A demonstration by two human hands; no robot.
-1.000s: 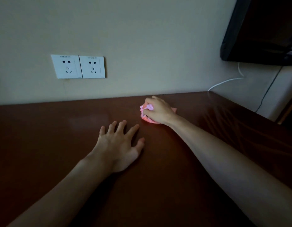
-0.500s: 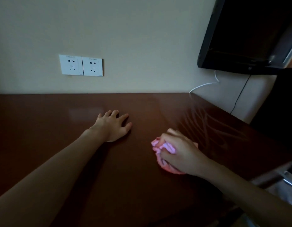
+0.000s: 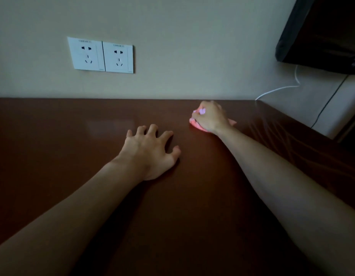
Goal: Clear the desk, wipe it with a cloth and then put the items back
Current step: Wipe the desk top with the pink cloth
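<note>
With the left hand (image 3: 150, 150) spread and braced on the brown tabletop (image 3: 73, 156), the right hand (image 3: 210, 118), gripping the bunched pink cloth (image 3: 194, 123) near the back edge, does best pressing it flat through overlapping strokes.

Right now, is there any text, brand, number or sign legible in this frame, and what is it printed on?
Left wall socket: small grey print along its top edge, too small and blurred to read.
Right wall socket: the same kind of small print along its top edge, also unreadable.
Bottom corners of both sockets: tiny marks, unreadable.
Dark screen, desk, pink cloth: no text visible.
</note>
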